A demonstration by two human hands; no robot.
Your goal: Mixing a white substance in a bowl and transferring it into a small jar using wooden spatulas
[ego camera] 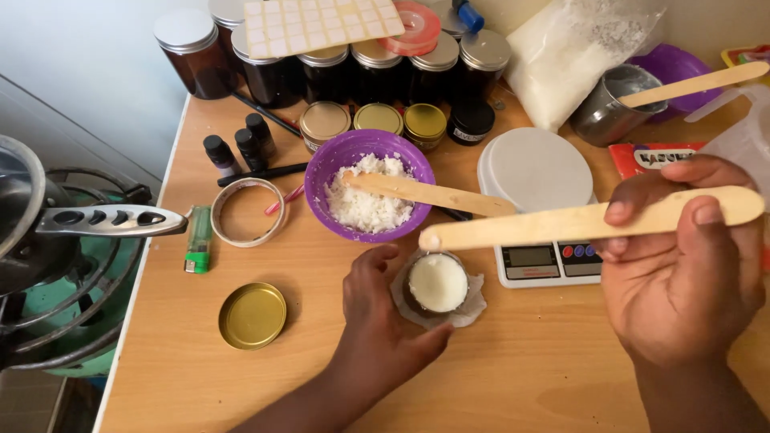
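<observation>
Wooden and crowded, the desk [513, 377] carries a row of dark jars with silver lids along its far edge. The left hand [377, 309] curls around a small jar [437, 285] filled with pale cream, which sits on a scrap of white paper; the fingers touch its left side. The right hand [682, 273] is clenched on a long wooden stick [577, 223], whose rounded tip hangs just above the jar. Just beyond the left hand stands a purple bowl [325, 172] of white flakes with a second wooden stick [425, 192] resting in it. A white kitchen scale [536, 172] lies between the two hands, on the far side of the jar. Left of the left hand lie a gold lid [252, 315], a tape ring [247, 211] and a green lighter [197, 240].
</observation>
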